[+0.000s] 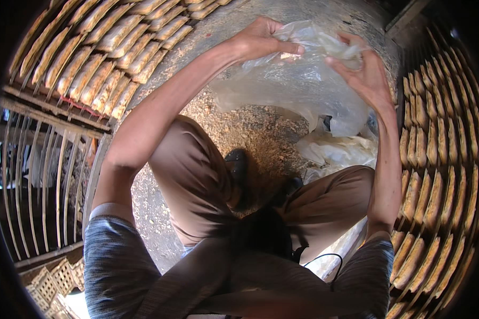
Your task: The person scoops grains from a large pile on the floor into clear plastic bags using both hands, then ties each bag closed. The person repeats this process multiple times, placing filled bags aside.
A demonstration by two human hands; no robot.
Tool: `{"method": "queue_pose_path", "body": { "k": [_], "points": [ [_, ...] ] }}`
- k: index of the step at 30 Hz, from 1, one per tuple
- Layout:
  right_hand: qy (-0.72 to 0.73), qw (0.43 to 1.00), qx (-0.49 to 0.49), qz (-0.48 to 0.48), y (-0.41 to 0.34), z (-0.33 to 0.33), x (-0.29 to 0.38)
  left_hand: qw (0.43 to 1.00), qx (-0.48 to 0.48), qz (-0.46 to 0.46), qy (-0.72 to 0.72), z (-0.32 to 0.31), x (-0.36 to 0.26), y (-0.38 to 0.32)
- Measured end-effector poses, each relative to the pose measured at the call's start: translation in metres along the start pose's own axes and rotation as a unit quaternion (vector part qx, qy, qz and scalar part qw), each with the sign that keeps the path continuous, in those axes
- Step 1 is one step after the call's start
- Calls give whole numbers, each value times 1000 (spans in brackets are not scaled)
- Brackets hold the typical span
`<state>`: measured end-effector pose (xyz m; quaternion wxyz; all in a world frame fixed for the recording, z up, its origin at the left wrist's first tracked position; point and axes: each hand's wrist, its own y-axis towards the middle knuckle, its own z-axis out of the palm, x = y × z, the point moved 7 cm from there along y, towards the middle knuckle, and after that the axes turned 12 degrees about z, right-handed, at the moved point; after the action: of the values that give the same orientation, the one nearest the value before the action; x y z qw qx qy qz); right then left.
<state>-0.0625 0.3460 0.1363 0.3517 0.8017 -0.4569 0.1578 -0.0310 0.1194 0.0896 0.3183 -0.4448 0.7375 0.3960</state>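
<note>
A large, thin, translucent plastic bag or sheet hangs from both hands, raised above the floor ahead of me. My left hand pinches its upper edge between thumb and fingers. At the right side of that edge, my right hand grips a bunched fold of the plastic. The sheet drapes down between the hands, creased and see-through in places. Under its lower right end lies a second crumpled heap of plastic near my right knee.
Slatted racks to the left and right carry rows of wrapped, pale-brown slabs. Crumbs and shavings litter the grey floor around my dark shoes. An open slatted frame and woven baskets stand lower left. A black cable loops by my right side.
</note>
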Motion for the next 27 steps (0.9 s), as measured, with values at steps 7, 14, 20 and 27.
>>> {"method": "queue_pose_path", "body": {
  "k": [7,14,20,27],
  "points": [
    [66,988,51,132,-1,-13,-17,999,42,-24,0,10,14,-1],
    [-153,982,-49,-100,-22,1,19,999,47,12,-22,33,2,13],
    [-30,993,46,104,-3,-7,-17,997,69,-33,-11,28,9,19],
    [67,972,95,205,-7,-7,-37,997,38,-59,-16,27,6,19]
  ]
}}
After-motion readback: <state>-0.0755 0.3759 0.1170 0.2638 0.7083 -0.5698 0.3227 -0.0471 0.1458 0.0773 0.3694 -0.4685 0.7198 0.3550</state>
